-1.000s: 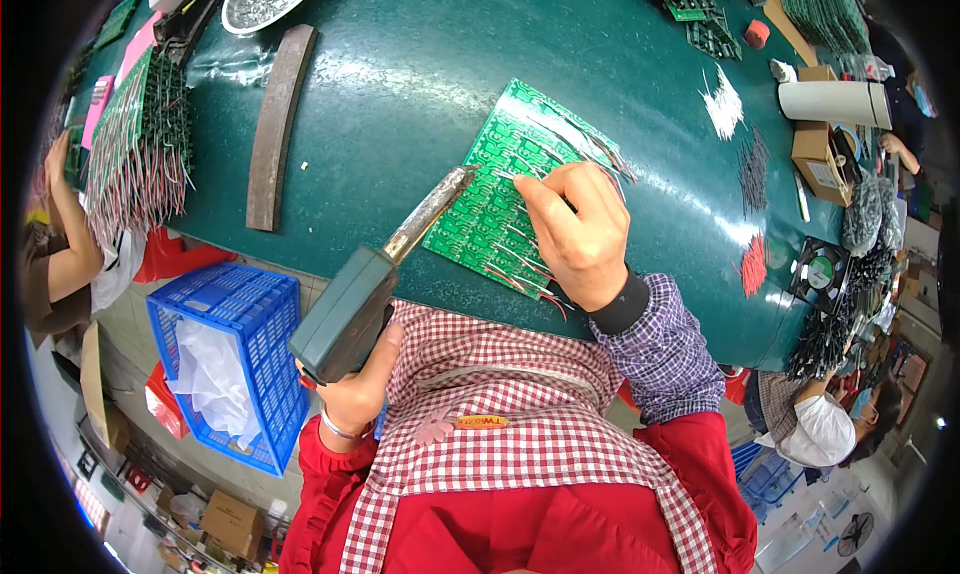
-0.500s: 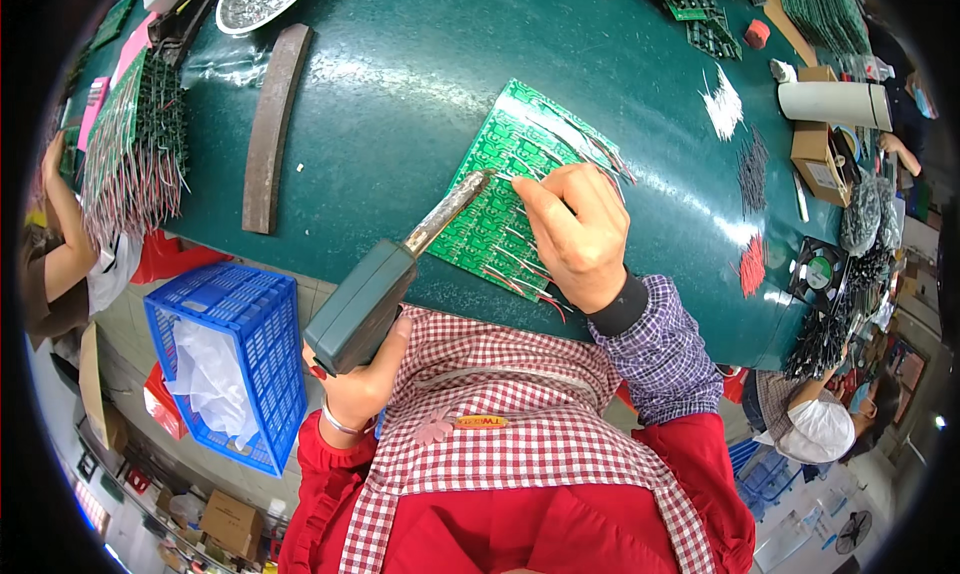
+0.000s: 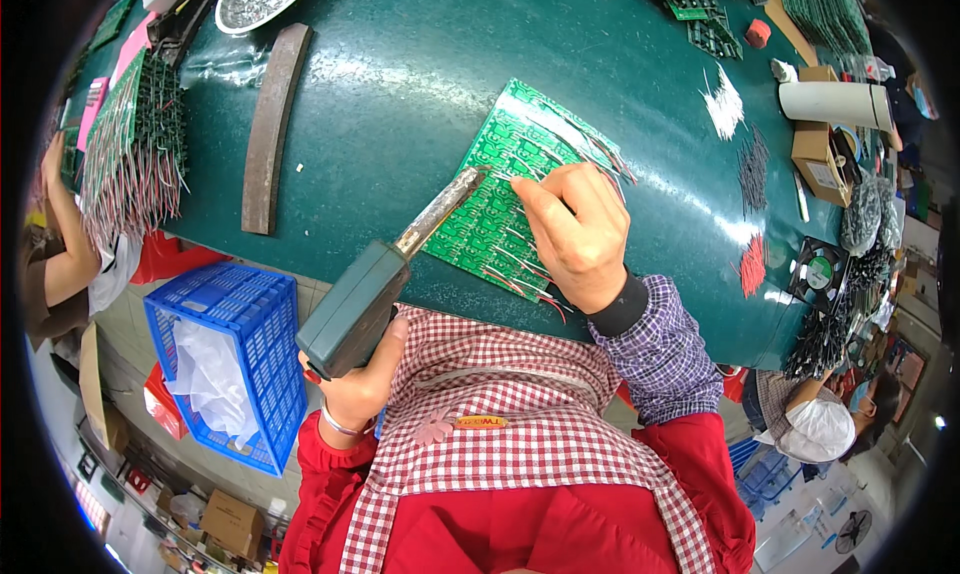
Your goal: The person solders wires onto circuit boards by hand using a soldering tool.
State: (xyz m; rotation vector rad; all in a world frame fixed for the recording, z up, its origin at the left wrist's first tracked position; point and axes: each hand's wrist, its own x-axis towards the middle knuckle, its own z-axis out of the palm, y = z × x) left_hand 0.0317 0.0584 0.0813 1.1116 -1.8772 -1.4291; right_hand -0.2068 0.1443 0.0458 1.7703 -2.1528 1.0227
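My left hand (image 3: 365,386) is wrapped round the dark green body of a soldering gun (image 3: 352,309). Its long metal barrel slants up to the right, with the tip over the left part of a green circuit board panel (image 3: 462,236). The panel lies tilted on the table, and thin red, black and white wires stick out across it. Fingertips pinched, my right hand (image 3: 582,239) grips a thin wire (image 3: 505,178) on the board close to the soldering tip. The palm hides part of the panel's right side.
Wire bundles in white (image 3: 722,109), black (image 3: 752,179) and red (image 3: 752,266) lie to the right. Leftward are a brown bar (image 3: 275,129) and wired boards (image 3: 135,144). A blue crate (image 3: 275,359) stands below the table's left edge. Other people sit at both sides.
The soldering gun has drawn back slightly to the left with my left hand, its tip shifting a little away from my right fingertips. My right hand stays in place.
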